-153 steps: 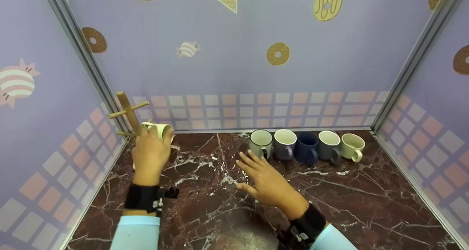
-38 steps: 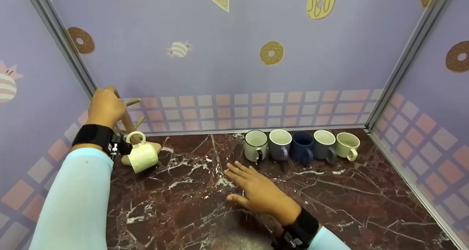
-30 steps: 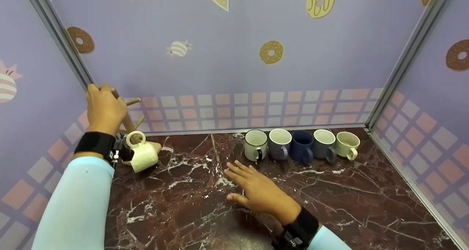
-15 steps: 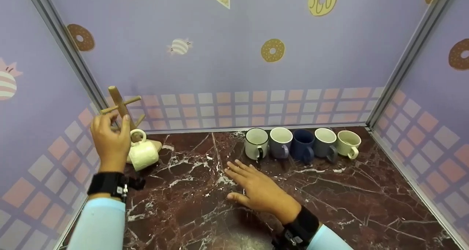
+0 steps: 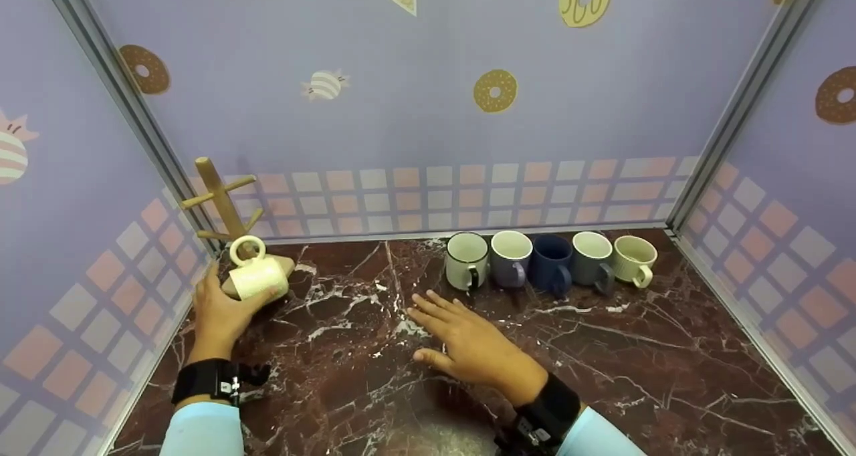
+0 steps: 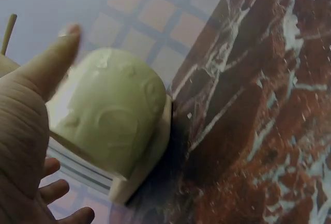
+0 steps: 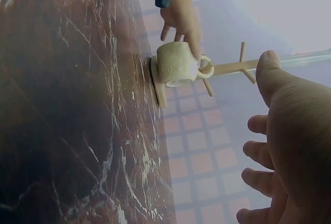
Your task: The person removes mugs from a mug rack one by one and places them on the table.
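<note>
A cream mug [image 5: 259,277] lies on its side on the base [image 6: 147,167] of a wooden mug tree [image 5: 224,205], handle upward in the head view. My left hand [image 5: 223,309] is around its near side, fingers to the left and thumb across the right. In the left wrist view the thumb [image 6: 51,61] and fingers are spread apart; whether they touch the mug I cannot tell. My right hand [image 5: 468,342] is held with fingers extended above the table, holding nothing, in front of a row of mugs.
Along the back wall stand a white mug with black rim [image 5: 467,262], a lilac mug [image 5: 511,261], a navy mug [image 5: 551,265], a grey mug [image 5: 591,261] and a ribbed cream mug [image 5: 635,262]. The marble-patterned table [image 5: 374,376] is enclosed by panel walls.
My left hand first held the mug near the tree, then was at the post's top with the mug on the base. It has since come down to the mug. My right hand has barely moved.
</note>
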`<state>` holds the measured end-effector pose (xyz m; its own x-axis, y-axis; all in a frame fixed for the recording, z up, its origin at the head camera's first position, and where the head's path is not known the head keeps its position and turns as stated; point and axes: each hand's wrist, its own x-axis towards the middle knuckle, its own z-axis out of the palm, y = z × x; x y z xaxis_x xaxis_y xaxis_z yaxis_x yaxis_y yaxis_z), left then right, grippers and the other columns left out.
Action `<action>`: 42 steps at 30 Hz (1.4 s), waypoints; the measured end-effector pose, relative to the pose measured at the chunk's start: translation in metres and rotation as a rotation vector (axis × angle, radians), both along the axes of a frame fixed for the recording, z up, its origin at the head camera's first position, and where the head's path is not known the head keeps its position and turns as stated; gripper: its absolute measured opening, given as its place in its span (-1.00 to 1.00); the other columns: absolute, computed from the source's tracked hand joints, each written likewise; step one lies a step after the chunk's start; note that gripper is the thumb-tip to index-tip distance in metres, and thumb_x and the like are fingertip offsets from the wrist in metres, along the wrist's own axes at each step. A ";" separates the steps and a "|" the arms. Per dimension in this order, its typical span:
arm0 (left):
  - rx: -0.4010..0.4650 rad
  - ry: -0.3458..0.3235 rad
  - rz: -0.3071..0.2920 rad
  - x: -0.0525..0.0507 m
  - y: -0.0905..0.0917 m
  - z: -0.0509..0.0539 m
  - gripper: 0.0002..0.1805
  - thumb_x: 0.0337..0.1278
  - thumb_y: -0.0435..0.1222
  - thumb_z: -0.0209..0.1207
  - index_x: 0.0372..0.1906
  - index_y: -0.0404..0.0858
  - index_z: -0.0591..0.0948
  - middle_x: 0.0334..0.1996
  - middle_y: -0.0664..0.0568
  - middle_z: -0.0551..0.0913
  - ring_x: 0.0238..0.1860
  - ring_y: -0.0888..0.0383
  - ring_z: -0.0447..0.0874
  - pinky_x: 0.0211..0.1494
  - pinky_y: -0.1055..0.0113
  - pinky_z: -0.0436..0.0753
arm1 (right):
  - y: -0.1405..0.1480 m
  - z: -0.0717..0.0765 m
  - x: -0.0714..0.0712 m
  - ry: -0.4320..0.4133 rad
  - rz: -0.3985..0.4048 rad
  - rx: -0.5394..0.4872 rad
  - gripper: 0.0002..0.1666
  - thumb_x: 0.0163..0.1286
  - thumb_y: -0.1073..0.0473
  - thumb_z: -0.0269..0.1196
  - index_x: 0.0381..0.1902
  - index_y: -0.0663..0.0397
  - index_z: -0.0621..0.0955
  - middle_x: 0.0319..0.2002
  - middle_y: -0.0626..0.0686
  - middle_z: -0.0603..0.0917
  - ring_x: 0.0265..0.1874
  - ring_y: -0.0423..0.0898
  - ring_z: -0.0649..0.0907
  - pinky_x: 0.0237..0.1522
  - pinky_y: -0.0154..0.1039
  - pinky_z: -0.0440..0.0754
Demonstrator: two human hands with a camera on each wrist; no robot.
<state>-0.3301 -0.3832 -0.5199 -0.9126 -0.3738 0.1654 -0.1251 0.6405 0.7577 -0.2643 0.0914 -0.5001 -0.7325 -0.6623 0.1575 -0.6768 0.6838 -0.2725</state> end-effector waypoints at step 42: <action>-0.181 0.230 -0.072 0.025 0.033 0.024 0.22 -0.25 -0.02 0.87 0.59 -0.25 0.49 0.37 -0.32 0.60 0.26 -0.38 0.69 0.36 -0.38 0.67 | 0.005 0.003 -0.002 -0.014 -0.007 -0.038 0.00 0.67 -0.62 -0.11 0.84 -0.29 0.26 0.88 -0.13 0.06 0.88 0.12 0.14 0.87 0.20 0.14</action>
<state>-0.3048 -0.3500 -0.4962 -0.8667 -0.2551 0.4287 0.0872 0.7687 0.6337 -0.2660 0.0967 -0.4968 -0.7398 -0.6505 0.1721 -0.6676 0.6777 -0.3083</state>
